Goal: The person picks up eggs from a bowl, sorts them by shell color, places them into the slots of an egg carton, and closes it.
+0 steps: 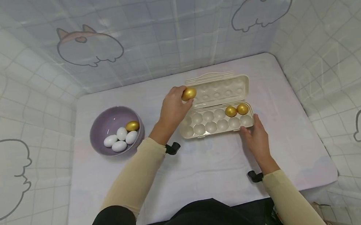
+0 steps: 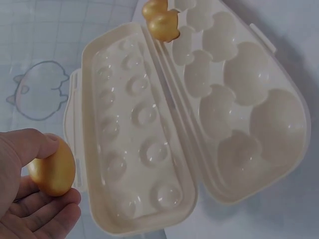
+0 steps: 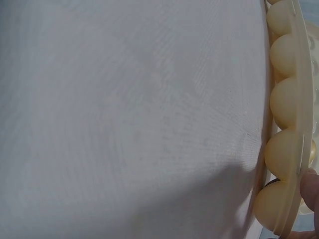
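The left hand grasps a golden egg between thumb and fingers, with the thumb on the upper side and the fingers beneath, as the left wrist view shows. In the head view, the held egg appears in front of the left end of the lid. The egg carton lies open on the table, the lid hinged back along the far side of the base. The base has two rows of six cups. Two seated golden eggs occupy the two rightmost cups of the far row, side by side.

The right hand grips the near right corner of the base, the thumb at the front rim.

A purple bowl stands at the left of the table, well apart from the carton. It contains four white eggs and one further golden egg, which rests near the right wall of the bowl. A sheet with animal outlines hangs beyond the table.
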The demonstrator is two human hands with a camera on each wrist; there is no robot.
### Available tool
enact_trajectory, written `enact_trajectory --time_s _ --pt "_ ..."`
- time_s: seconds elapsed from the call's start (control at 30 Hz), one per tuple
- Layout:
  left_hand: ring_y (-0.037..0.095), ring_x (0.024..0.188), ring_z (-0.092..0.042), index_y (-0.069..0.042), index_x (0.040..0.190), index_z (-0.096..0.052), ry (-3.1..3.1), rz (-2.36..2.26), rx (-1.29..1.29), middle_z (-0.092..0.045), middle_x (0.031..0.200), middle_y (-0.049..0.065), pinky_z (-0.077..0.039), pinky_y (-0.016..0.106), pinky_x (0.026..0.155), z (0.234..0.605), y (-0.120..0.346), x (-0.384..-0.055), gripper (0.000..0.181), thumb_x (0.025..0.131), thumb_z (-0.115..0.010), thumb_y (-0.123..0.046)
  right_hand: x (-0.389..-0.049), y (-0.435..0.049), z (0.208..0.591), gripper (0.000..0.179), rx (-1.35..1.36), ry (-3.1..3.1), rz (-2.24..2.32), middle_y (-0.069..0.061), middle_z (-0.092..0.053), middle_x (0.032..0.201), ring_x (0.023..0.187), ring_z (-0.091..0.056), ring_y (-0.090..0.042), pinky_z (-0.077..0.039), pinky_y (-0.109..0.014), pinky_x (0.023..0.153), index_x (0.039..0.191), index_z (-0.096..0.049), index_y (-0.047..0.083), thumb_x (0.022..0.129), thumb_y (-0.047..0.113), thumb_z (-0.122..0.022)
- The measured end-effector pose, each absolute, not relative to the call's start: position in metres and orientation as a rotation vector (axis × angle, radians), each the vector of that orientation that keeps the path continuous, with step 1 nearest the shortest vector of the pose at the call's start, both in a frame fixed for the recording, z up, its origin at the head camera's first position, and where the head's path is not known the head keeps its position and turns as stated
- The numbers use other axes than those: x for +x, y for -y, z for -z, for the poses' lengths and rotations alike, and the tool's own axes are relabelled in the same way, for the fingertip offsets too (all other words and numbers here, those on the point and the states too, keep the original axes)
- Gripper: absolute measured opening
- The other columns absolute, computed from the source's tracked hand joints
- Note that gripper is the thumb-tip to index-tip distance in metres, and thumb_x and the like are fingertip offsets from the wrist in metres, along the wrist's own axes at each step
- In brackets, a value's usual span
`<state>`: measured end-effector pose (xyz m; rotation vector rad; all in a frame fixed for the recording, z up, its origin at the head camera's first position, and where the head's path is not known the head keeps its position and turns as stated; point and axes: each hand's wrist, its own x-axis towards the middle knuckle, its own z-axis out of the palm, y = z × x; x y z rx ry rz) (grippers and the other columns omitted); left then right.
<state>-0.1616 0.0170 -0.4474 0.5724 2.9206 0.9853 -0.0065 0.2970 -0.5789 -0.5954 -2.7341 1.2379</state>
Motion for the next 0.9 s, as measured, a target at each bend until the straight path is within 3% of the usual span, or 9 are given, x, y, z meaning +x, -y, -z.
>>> enact_trajectory --time_s 0.17,0.5,0.9 --pt "0.026 0.107 -0.068 -0.004 0.133 -0.067 -2.898 -0.994 0.583 -0.07 0.123 0.015 -0.059 0.04 0.098 0.451 -0.023 -0.16 0.043 0.095 -0.079 -0.02 -0.007 -0.298 0.581 0.085 -0.587 2.732 -1.236 -0.027 -0.024 0.172 0.16 -0.027 -0.043 -0.027 -0.057 0.13 0.166 -0.02 -0.004 0.104 0.028 -0.069" --pt "0.027 0.123 -0.061 -0.005 0.123 -0.069 -2.881 -0.993 0.649 -0.071 0.128 0.011 -0.057 0.038 0.104 0.457 -0.035 -0.16 0.031 0.095 -0.078 -0.016 -0.007 -0.299 0.584 0.085 -0.563 2.716 -1.223 -0.027 -0.027 0.171 0.16 -0.029 -0.043 -0.029 -0.057 0.129 0.165 -0.022 -0.004 0.103 0.028 -0.07" --pt "0.023 0.098 -0.065 -0.006 0.132 -0.066 -2.841 -0.825 0.659 -0.068 0.119 0.011 -0.059 0.037 0.09 0.469 -0.051 -0.154 0.041 0.095 -0.078 -0.021 -0.007 -0.295 0.582 0.084 -0.59 2.71 -1.235 -0.025 -0.027 0.172 0.161 -0.028 -0.041 -0.027 -0.055 0.131 0.166 -0.023 -0.002 0.103 0.026 -0.071"
